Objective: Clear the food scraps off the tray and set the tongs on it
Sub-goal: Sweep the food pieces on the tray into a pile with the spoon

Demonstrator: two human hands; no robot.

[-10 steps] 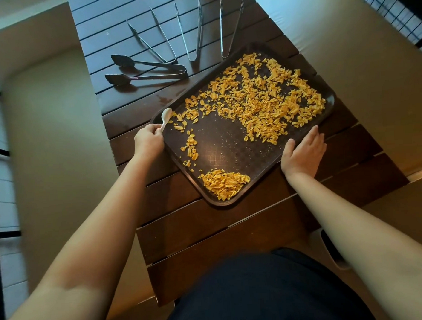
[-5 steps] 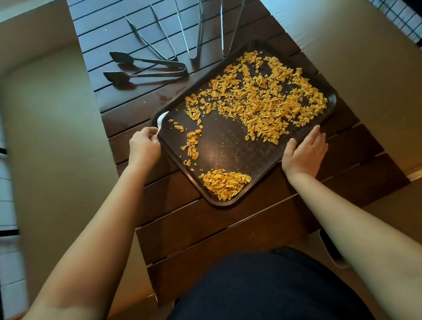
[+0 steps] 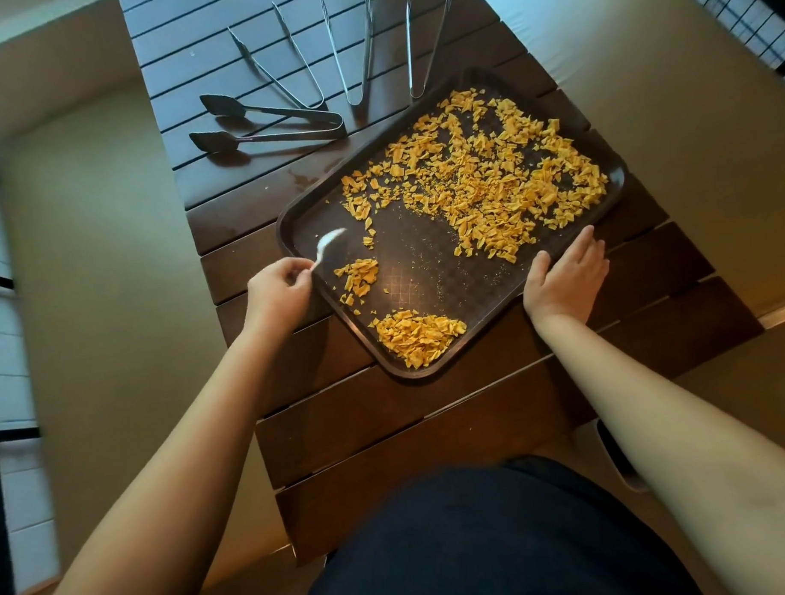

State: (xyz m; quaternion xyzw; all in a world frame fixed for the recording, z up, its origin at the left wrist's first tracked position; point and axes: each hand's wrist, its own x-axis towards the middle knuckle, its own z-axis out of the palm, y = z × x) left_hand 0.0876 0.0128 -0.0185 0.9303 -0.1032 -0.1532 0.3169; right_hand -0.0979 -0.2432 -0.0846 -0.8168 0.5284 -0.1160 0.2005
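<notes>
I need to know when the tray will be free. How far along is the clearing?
Early. Done: a small heap of scraps gathered at the tray's near corner. In hand: the left hand works a white spoon beside a second clump; the right hand steadies the rim. Left: most scraps remain spread, and four tongs lie on the table.

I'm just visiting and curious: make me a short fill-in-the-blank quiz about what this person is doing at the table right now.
1. The left hand holds a white ____ over the tray.
2. The right hand rests on the tray's ____.
3. The number of tongs lying on the table beside the tray is ____.
4. The scraps on the tray are ____ in colour.

Missing words: spoon; edge; four; orange-yellow
</notes>
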